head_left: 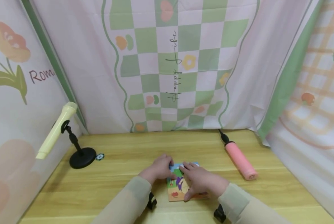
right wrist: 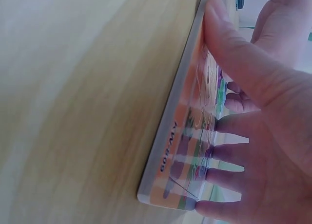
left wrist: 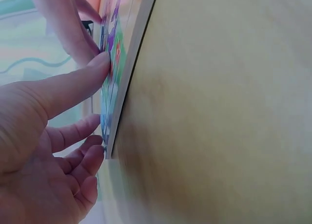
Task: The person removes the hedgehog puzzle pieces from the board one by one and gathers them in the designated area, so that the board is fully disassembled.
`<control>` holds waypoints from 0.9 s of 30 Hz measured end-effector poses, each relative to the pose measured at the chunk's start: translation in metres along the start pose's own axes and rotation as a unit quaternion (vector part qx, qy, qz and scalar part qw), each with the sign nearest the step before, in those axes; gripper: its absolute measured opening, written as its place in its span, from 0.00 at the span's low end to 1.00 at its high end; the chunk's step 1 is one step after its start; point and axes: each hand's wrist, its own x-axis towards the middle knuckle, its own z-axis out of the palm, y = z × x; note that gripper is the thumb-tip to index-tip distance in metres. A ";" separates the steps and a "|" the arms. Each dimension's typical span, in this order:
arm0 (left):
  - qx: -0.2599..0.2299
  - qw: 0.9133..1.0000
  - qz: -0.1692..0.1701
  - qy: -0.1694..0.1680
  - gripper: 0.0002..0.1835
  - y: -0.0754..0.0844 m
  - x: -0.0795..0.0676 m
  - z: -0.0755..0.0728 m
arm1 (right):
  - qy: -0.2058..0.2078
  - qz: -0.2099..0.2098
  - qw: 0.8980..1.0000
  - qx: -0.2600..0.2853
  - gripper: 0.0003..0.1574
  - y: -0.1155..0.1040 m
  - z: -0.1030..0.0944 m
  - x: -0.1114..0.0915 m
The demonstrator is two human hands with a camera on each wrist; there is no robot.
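A small square picture puzzle board [head_left: 173, 191] lies flat on the table, with a cartoon figure and thin seams between its pieces. My left hand [head_left: 160, 167] is at its far left part. In the left wrist view, the thumb [left wrist: 100, 67] touches the picture while the other fingers reach the far edge, the last ones loosely bent. Spread over the right half is my right hand [head_left: 202, 181], fingertips resting on the picture and thumb at the near edge. Lettering shows on the board's orange border [right wrist: 168, 156] in the right wrist view. The right hand hides part of the picture.
A pale yellow microphone [head_left: 57, 130] sits on a black stand [head_left: 82, 158] at the left, beside a small round chip [head_left: 100, 156]. Toward the right lies a pink hand pump [head_left: 241, 160] with a black nozzle. Printed curtains [head_left: 183, 71] border the wooden table [head_left: 127, 146].
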 end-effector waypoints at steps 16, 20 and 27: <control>-0.188 0.981 -0.052 0.014 0.07 -0.007 0.009 -0.004 | 0.000 0.010 1.000 -0.017 0.77 -0.004 -0.002 -0.003; -0.232 0.971 -0.053 0.011 0.02 -0.010 0.006 -0.008 | -0.002 0.009 1.000 -0.016 0.77 -0.003 -0.002 -0.004; -0.244 0.967 -0.043 0.056 0.04 -0.035 -0.004 -0.033 | -0.006 0.004 1.000 -0.018 0.77 0.001 0.001 -0.001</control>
